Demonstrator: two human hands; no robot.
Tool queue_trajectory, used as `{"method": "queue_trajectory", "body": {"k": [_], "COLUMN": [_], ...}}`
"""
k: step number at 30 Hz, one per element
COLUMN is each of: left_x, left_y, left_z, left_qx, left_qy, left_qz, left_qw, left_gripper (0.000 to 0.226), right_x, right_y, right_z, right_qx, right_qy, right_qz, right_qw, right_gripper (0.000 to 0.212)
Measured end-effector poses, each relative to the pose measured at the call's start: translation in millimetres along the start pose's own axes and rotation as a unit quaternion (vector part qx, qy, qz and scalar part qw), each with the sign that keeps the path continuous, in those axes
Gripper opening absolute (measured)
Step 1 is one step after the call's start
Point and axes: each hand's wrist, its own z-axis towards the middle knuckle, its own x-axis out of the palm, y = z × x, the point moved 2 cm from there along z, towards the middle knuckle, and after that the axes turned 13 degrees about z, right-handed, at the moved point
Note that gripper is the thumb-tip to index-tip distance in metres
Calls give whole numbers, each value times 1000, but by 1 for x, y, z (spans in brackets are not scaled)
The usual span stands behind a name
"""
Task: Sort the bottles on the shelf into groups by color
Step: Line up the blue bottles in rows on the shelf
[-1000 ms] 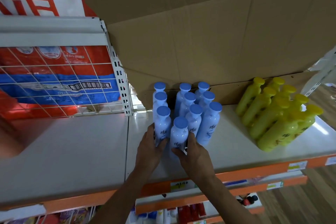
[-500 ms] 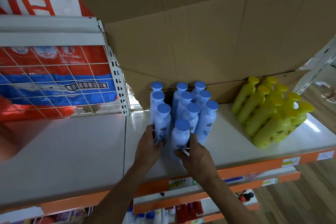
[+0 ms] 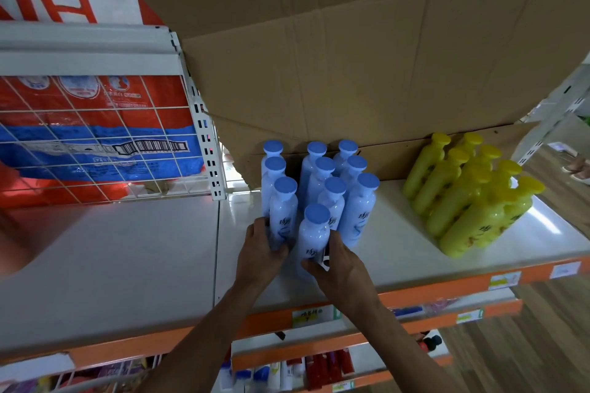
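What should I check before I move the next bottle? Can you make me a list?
1. Left hand has a grip on the front-left blue bottle: ok.
2. Right hand has a grip on the front blue bottle: ok.
3. Both held bottles stand upright: ok.
4. No blue bottle is mixed in with the yellow bottles: ok.
5. Bare shelf shows between the two colour groups: ok.
6. The front blue bottle is lined up with the other blue bottles: not ok, it stands alone in front of the rows.
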Motion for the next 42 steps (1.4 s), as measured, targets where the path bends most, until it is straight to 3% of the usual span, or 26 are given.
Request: {"method": "queue_trajectory", "body": {"k": [12, 18, 25, 30, 42], "left_x": [-11, -11, -9, -16, -25], "left_y": [-6, -10, 2, 8, 14], "left_z": [-1, -5, -24, -45, -52], "left_qx": [-23, -19, 1, -15, 15], "left_qy": [-17, -21, -6, -8, 17], "left_qz": [27, 38, -8, 20, 37], "left_qw": [999, 999, 1000, 1000, 999], "left_gripper": [34, 39, 57, 54, 49], "right_x": [4, 8, 14, 31, 53], "right_y": [-12, -19, -22, -15, -10], "right_z": [3, 2, 3, 7, 9], "right_qx": [2, -5, 19, -3, -6], "right_qy": [19, 29, 51, 69, 58], "right_qz": [22, 28, 72, 78, 81], "right_qw": [1000, 999, 996, 995, 995], "right_gripper": [58, 68, 61, 46, 44]}}
